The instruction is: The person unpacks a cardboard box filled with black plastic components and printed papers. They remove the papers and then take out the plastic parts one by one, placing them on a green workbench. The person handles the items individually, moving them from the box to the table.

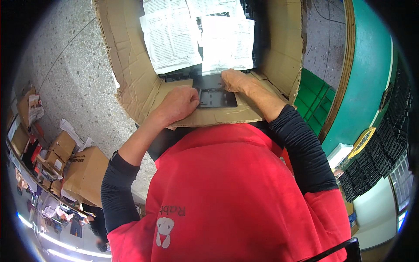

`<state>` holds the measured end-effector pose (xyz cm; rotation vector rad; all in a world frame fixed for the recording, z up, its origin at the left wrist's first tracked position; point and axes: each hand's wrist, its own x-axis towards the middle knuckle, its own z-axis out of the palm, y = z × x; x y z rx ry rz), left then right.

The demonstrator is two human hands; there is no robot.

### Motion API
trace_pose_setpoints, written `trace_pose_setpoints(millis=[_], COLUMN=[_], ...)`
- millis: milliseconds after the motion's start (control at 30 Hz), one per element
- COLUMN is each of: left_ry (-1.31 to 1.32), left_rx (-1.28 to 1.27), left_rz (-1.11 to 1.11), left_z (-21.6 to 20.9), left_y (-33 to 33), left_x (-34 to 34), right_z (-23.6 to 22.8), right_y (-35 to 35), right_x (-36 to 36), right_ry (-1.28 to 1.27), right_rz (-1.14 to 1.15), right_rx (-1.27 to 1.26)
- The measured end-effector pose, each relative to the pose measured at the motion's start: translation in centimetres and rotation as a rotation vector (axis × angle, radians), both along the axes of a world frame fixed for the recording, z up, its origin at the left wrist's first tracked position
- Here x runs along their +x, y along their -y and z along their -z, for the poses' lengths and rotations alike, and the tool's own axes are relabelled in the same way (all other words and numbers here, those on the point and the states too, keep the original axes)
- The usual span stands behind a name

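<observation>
A flat black rectangular panel (218,100) with small raised or cut details lies over the near side of an open cardboard box (128,56). My left hand (178,105) is closed at the panel's left edge, its fingers curled and thumb turned inward. At the panel's far right, my right hand (235,81) is also closed, with bent fingers gripping its edge. Another dark flat surface (209,81) shows just beyond the panel; whether it is a separate piece is hard to tell. Farther inside the box, printed white sheets (172,43) cover dark parts.
A green plastic crate (315,98) stands right of the box, beside a green surface (371,65) with a wooden edge. Black molded parts (377,163) are stacked at the far right, near a yellow oval tray (362,143). Cardboard cartons (85,174) stand on the left.
</observation>
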<state>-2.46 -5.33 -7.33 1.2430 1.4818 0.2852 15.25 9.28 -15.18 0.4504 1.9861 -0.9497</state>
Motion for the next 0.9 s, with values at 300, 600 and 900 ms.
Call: trace_pose_setpoints(millis=[300,600,900], left_ry=[0.024,0.053,0.064], left_rx=[-0.042,-0.023,0.023], left_rz=[0.036,0.036,0.000], left_z=[0.2,-0.3,-0.2], left_y=[-0.1,-0.1,0.2], left_x=[-0.4,-0.2,-0.3], right_z=[-0.5,1.5,2.1], right_y=[-0.1,0.2,-0.5], right_x=[-0.4,0.8,1.3], right_ry=[0.014,-0.096,-0.089], right_rz=[0.000,0.040,0.113], right_rx=[-0.008,0.045,-0.093])
